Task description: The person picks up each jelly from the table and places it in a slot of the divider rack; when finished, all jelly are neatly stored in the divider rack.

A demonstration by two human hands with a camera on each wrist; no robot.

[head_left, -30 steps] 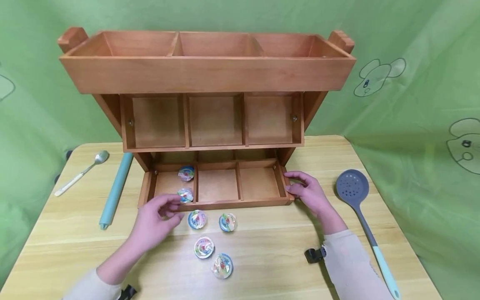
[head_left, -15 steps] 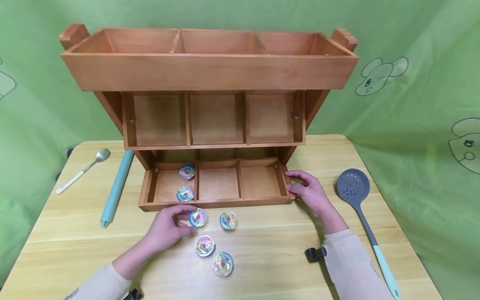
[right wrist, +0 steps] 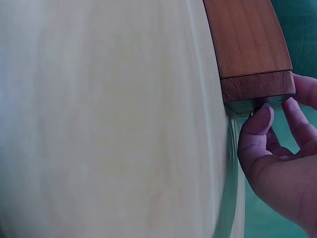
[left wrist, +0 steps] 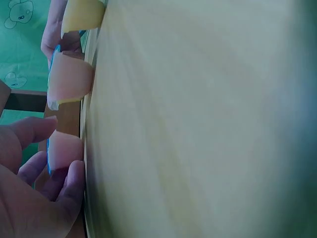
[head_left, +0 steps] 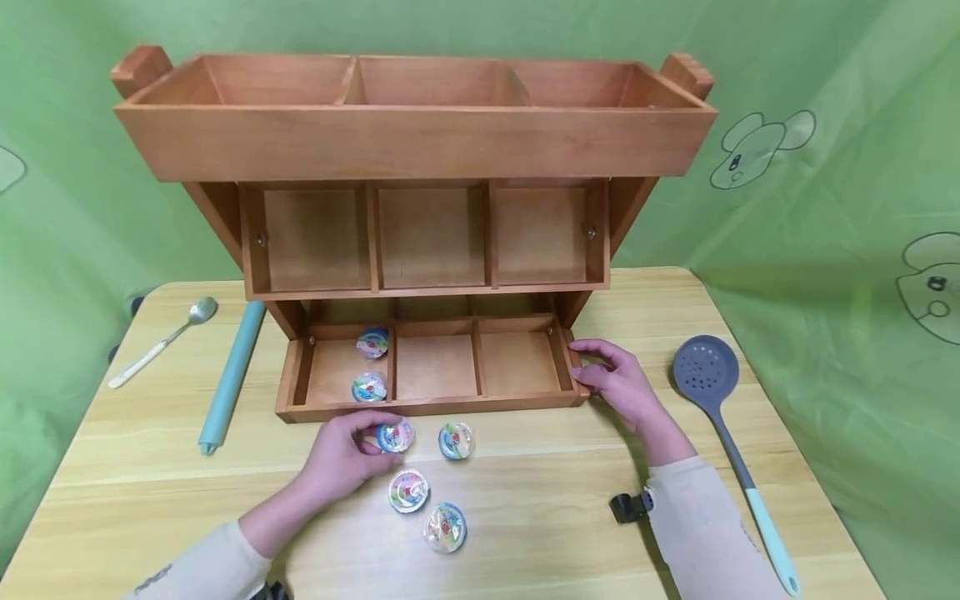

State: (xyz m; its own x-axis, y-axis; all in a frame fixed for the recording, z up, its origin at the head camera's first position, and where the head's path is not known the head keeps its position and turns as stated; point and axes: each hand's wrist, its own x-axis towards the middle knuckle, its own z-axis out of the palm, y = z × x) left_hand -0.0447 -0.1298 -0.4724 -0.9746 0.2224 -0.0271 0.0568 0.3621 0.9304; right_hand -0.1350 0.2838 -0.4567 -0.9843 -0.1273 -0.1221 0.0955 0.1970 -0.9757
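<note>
My left hand curls its fingers and thumb round a small jelly cup on the table, just in front of the wooden shelf box. In the left wrist view this pinkish cup sits between thumb and fingers, lid facing left. Three more jelly cups lie nearby: one to the right, one below and one nearest me. Two cups, a rear one and a front one, sit in the bottom tray's left compartment. My right hand rests its fingertips against the right end of the bottom tray.
The tiered wooden box stands at the back, with three divided levels. Left of it lie a spoon and a light blue rolled-up stick. A slotted skimmer lies at the right. Green cloth hangs behind.
My left hand has moved from beside the front cup in the tray down and right to the jelly cup on the table, closing round it. My right hand stays at the tray's end.
</note>
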